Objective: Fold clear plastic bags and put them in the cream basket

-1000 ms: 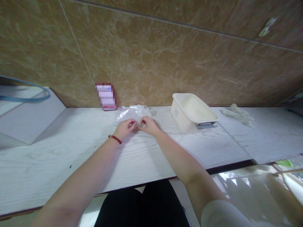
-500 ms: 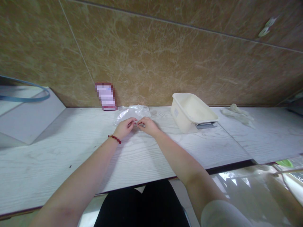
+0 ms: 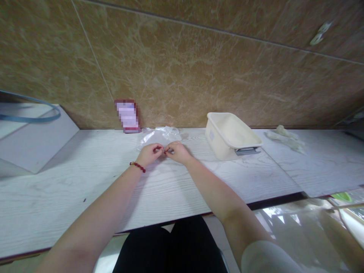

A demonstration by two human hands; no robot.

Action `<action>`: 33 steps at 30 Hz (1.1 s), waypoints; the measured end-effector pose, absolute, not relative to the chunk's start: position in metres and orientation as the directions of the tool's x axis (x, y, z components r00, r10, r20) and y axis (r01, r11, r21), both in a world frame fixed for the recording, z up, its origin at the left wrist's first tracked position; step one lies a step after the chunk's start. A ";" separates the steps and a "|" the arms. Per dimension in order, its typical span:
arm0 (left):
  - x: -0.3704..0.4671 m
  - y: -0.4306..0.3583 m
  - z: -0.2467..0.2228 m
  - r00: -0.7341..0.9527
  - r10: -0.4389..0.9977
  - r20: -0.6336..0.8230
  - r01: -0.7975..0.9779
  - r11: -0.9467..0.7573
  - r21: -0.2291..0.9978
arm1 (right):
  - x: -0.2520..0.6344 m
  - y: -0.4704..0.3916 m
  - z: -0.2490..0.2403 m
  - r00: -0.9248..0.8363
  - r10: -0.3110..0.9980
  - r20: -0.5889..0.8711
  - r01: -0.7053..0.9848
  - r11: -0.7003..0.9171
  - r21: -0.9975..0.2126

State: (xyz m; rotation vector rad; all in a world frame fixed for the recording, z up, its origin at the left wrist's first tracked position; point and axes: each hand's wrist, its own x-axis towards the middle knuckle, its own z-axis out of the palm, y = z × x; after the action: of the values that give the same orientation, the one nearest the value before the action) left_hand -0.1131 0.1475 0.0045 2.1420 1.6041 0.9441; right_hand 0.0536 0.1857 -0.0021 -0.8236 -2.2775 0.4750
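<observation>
My left hand point(image 3: 150, 153) and my right hand point(image 3: 176, 151) meet at the fingertips over the white wood-grain table point(image 3: 170, 189). Both are closed in a pinch, thumb against forefinger. A tiny dark red thing point(image 3: 165, 152) shows at the right fingertips, too small to name. What the left fingertips hold, if anything, cannot be made out. Just behind the hands lies a crumpled clear plastic bag point(image 3: 162, 134). A dark red bead bracelet point(image 3: 138, 166) circles my left wrist.
Right of my hands stands a cream plastic bin point(image 3: 217, 142) with a grey handle. Crumpled whitish gloves or cloth point(image 3: 286, 139) lie further right. A blurred red-edged phone-like object point(image 3: 127, 115) leans on the wall. At far left is a white box point(image 3: 42, 140) with a blue strap point(image 3: 31, 120).
My fingertips have shifted slightly and now sit a little lower, still pinched close together. The bag, the bin and everything else stay where they were.
</observation>
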 end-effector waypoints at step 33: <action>-0.120 0.157 -0.007 0.024 0.904 0.426 0.662 -0.334 0.671 | 0.053 0.186 -0.010 -0.638 0.659 0.398 0.438 0.736 -0.516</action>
State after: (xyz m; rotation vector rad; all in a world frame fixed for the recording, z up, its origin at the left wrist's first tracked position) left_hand -0.1204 0.1573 -0.0072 2.0191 1.6098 1.2092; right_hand 0.0531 0.1859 -0.0099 -0.8262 -2.3590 0.5052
